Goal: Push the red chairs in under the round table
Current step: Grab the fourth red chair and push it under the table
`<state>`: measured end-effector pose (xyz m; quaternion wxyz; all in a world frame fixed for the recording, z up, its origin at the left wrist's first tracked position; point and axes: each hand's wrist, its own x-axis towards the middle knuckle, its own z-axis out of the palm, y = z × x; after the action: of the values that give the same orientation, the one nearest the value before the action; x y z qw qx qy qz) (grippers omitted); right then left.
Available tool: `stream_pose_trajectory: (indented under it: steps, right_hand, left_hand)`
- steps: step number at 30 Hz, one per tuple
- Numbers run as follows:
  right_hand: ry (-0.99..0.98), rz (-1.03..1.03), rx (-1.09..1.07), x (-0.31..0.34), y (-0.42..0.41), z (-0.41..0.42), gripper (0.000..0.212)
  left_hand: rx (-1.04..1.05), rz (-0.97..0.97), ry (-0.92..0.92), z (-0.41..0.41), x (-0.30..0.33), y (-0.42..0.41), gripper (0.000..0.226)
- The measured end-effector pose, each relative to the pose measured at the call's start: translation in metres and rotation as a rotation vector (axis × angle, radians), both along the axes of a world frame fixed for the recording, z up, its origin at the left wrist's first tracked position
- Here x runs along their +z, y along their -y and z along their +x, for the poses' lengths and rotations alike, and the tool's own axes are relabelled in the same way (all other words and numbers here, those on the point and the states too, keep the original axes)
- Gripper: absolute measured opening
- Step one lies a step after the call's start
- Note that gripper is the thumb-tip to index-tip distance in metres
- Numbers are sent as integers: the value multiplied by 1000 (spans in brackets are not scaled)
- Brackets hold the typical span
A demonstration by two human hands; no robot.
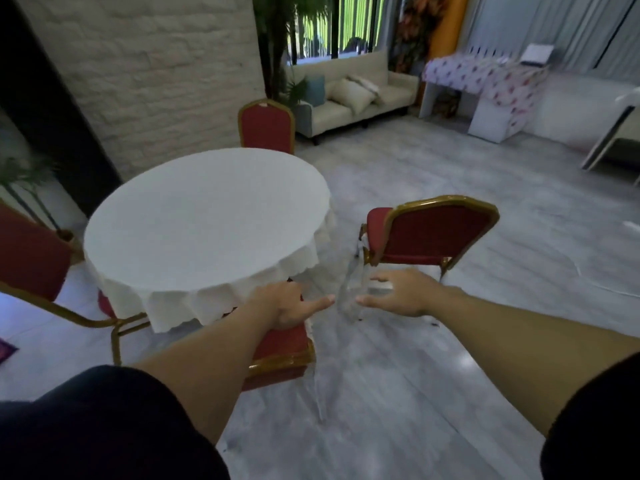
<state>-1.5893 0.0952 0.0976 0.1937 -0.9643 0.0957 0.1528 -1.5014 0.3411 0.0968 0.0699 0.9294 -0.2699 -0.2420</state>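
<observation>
A round table (207,216) under a white cloth stands left of centre. Several red chairs with gold frames ring it. The near chair (282,344) is tucked partly under the cloth right below my left hand (287,304), which hovers over its back with fingers apart. Another chair (433,233) stands right of the table, clear of the cloth, its back toward me. My right hand (401,294) is open in the air just in front of that chair, not touching it. A far chair (267,126) sits behind the table. The left chair (31,258) is cut off by the frame edge.
A beige sofa (353,95) with cushions lines the back window. A covered white desk (485,88) stands at the back right. A potted plant (27,188) and a white brick wall are on the left. The grey floor shines on the right.
</observation>
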Motion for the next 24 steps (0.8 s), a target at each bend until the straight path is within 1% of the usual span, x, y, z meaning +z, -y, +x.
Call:
stream_pose_trajectory:
  steps: [1, 2, 3, 4, 5, 6, 7, 9, 12, 14, 16, 18, 19, 20, 22, 24]
  right_hand:
    - [10, -12, -19, 5, 15, -6, 107]
    - [17, -22, -39, 9, 31, -10, 113]
    - [30, -25, -56, 13, 47, -14, 125]
    - [37, -33, -62, 17, 63, -17, 137]
    - [35, -33, -69, 20, 73, -19, 143]
    - [40, -25, -91, 23, 91, -20, 141]
    - [48, -16, -112, 25, 105, -20, 132]
    - [73, 2, -146, 30, 132, -18, 120]
    - [100, 2, -184, 36, 172, -13, 123]
    - [118, 4, -228, 39, 201, -9, 125]
    - [111, 1, -264, 41, 228, -3, 128]
    - [85, -4, -269, 41, 250, 1, 132]
    - [84, -5, -283, 42, 263, 5, 133]
    - [91, -5, -305, 43, 275, 8, 132]
    - [122, -3, -332, 46, 295, 16, 128]
    - [151, 11, -325, 47, 309, 23, 121]
  left_hand:
    - [-8, -22, 16, -1, 3, 18, 119]
    - [-18, -48, 34, -2, 8, 35, 120]
    - [-35, -58, 43, -2, 12, 53, 121]
    - [-46, -44, 53, -2, 19, 70, 117]
    - [-57, -25, 63, 0, 23, 82, 108]
    - [-77, -5, 83, 2, 27, 101, 99]
    - [-103, 0, 100, 5, 31, 118, 93]
    - [-147, 7, 114, 11, 40, 149, 87]
    - [-209, -3, 145, 23, 47, 197, 81]
    - [-229, -10, 173, 38, 44, 231, 90]
    - [-238, -15, 191, 60, 36, 263, 106]
    - [-253, -21, 174, 79, 29, 288, 121]
    - [-271, -31, 164, 91, 27, 304, 124]
    - [-283, -43, 155, 99, 29, 318, 122]
    - [-294, -81, 146, 112, 35, 341, 110]
    - [-314, -66, 154, 120, 36, 360, 103]
